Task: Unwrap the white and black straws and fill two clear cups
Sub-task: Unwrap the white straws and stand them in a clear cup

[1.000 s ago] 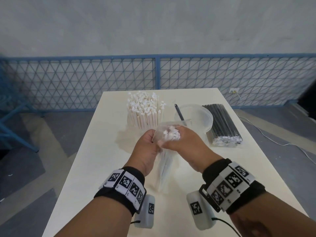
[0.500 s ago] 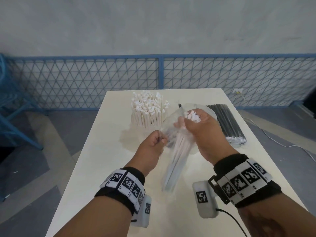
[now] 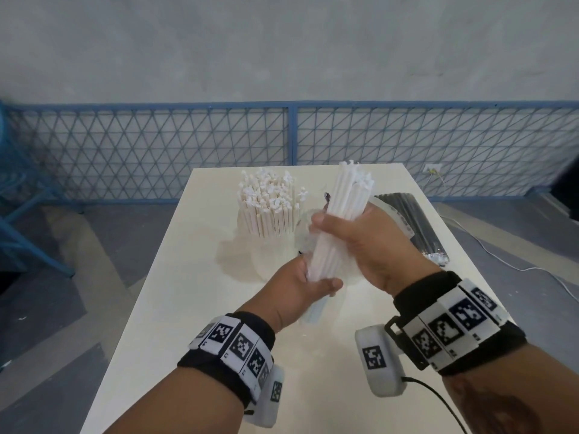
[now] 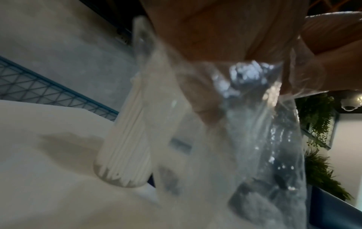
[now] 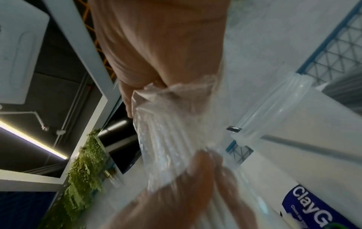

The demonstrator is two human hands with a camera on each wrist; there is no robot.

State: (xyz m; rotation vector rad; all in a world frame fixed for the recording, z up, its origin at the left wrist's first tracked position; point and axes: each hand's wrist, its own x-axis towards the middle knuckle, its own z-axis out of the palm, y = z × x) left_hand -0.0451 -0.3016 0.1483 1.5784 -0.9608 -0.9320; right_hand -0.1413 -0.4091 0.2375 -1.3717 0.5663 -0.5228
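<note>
Right hand (image 3: 366, 242) fingers clamped round white straw bundle (image 3: 340, 220), held tilted above bench (image 3: 175, 302) centre. Left hand (image 3: 297, 286) pinches clear wrapper (image 4: 274, 139) at bundle's lower end. Straw-filled cup (image 3: 266, 220) behind.

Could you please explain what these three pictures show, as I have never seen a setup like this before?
No machine here: a person works with bare hands, wearing cameras on the head and on each wrist. The wide picture is the head view; the two blurry close-ups look along each hand.

On the cream table stand a clear cup packed with white straws and a second clear cup, mostly hidden behind the hands; a wrapped pack of black straws lies to the right.

The right hand grips a bundle of white straws, while the left hand holds its clear plastic wrapper.
</note>
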